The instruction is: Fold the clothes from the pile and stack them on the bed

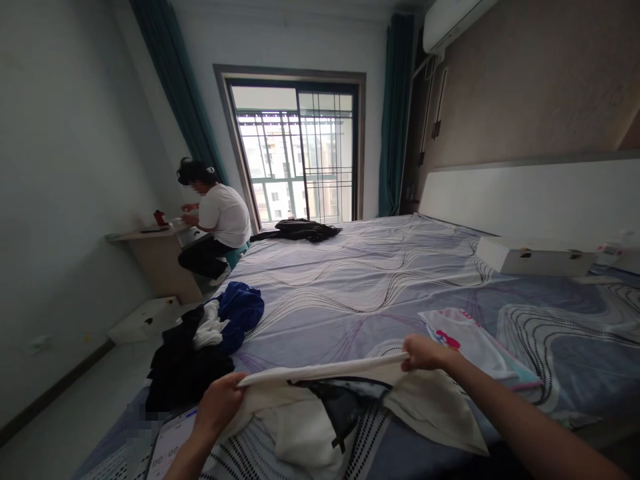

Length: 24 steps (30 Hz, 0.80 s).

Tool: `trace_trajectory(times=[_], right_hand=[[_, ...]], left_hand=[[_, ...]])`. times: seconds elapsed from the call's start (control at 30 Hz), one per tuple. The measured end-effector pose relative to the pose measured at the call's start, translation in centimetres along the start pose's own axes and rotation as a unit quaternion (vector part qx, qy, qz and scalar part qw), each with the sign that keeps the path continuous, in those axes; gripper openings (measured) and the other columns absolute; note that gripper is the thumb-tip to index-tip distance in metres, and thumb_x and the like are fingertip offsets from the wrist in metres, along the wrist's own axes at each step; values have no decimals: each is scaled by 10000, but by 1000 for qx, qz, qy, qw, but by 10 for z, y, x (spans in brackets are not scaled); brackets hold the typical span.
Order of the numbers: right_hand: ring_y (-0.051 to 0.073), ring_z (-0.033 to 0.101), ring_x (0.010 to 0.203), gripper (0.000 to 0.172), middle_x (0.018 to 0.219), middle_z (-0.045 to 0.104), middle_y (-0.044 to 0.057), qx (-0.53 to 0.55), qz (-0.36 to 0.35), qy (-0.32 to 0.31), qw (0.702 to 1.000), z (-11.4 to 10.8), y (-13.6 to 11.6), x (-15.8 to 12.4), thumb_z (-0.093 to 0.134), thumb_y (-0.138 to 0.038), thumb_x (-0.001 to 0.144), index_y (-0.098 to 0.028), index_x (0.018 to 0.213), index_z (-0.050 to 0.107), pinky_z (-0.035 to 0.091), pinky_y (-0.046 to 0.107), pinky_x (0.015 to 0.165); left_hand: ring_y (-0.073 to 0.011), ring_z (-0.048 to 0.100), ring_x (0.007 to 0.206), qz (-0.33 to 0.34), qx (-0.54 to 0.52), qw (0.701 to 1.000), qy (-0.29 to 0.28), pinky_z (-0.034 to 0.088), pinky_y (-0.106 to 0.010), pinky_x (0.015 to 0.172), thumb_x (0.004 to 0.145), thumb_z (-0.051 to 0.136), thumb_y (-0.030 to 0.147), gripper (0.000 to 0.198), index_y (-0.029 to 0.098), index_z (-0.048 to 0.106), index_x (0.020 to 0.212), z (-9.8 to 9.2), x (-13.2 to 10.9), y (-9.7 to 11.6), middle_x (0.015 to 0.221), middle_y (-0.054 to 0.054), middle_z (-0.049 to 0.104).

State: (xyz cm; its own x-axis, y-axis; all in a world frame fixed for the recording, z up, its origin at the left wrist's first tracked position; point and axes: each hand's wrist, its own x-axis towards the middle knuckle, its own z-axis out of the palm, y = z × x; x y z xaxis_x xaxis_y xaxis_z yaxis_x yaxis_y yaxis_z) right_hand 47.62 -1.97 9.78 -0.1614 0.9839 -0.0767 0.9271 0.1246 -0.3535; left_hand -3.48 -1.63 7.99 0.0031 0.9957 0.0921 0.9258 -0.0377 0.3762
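Cream garment [306, 427] stretches between pinching hands [424, 352] over a wave-patterned bed [320, 270]; window [325, 153] beyond.

Home bedroom, patterned bed [375, 327] at five o'clock, white headboard [540, 200] at three, window [325, 153] at twelve, desk [157, 263] at nine.

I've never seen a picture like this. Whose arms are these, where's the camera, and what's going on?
There is no machine here: these are a person's bare hands, seen from a camera worn on that person's head, looking forward and down. The left hand and right hand hold a cream garment stretched between them by its edge, over a patterned bed. Also on the bed are a clothes pile to the left, folded clothes to the right, and a white box farther back. Beyond the bed, another person sits at a desk.
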Motion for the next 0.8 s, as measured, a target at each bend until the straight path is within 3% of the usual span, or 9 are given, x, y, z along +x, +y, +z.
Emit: trace_trajectory(times=[0.07,0.17,0.23,0.27,0.37,0.43,0.57,0.7,0.8], right_hand=[[228,692,761,83,725,735,65,-5,14,45,999,6,12,-6,672,-168,702,-200,703,749,481,275,689],[240,653,1078,418,1110,736,115,8,-9,186,982,17,19,-16,480,-95,790,-190,1106,736,475,338,925],[229,640,1117,515,1180,711,114,22,-47,227,973,30,23,-23,430,-79,798,-194,1232,682,470,351,967],[230,650,1099,524,1157,719,108,25,-61,209,976,36,26,-27,426,-74,792,-200,1229,686,478,352,959],[237,668,1063,524,1079,739,87,15,-59,105,993,54,37,-41,439,-40,743,-233,1130,735,487,343,942],[236,670,1047,534,1062,739,80,3,-42,77,996,60,42,-48,445,-27,730,-255,1112,742,485,329,929],[242,653,1017,598,1076,701,89,-34,-18,112,993,63,34,-52,467,-43,733,-259,1249,681,485,336,901],[269,530,1232,756,1300,611,124,-20,-80,158,984,67,4,-45,533,-54,673,-220,1411,548,396,399,1052],[238,602,1131,521,1180,690,89,50,-134,106,984,67,-15,-34,521,-115,753,-229,1237,677,430,349,993]], left_hand=[[-201,699,839,4,20,1000,10,445,-245,685,805,448,219,328,303,763,839,3,-7,-11,869,-4,765],[-205,701,849,42,50,991,117,481,-256,695,826,429,249,392,293,755,1038,10,-23,-29,1076,-44,747],[-220,707,868,62,71,982,165,507,-275,703,828,430,267,430,286,729,1136,20,-37,-38,1204,-64,714],[-228,710,866,67,80,983,151,517,-286,700,822,436,265,439,290,722,1154,25,-44,-41,1224,-63,710],[-255,722,847,47,94,994,31,533,-331,672,828,437,268,438,323,704,1171,36,-61,-38,1210,-46,727],[-271,725,880,24,96,995,-13,536,-362,688,857,425,297,433,341,684,1201,35,-65,-28,1244,-41,715],[-287,712,979,14,101,995,0,521,-367,761,828,469,304,448,322,668,1229,22,-59,-3,1231,-48,723],[-258,712,968,-9,55,998,-4,492,-305,754,760,490,276,399,312,731,1075,10,-46,7,1046,-20,777],[-227,717,923,-26,-24,999,0,482,-264,752,745,488,306,331,311,764,928,-1,-36,2,953,6,789]])
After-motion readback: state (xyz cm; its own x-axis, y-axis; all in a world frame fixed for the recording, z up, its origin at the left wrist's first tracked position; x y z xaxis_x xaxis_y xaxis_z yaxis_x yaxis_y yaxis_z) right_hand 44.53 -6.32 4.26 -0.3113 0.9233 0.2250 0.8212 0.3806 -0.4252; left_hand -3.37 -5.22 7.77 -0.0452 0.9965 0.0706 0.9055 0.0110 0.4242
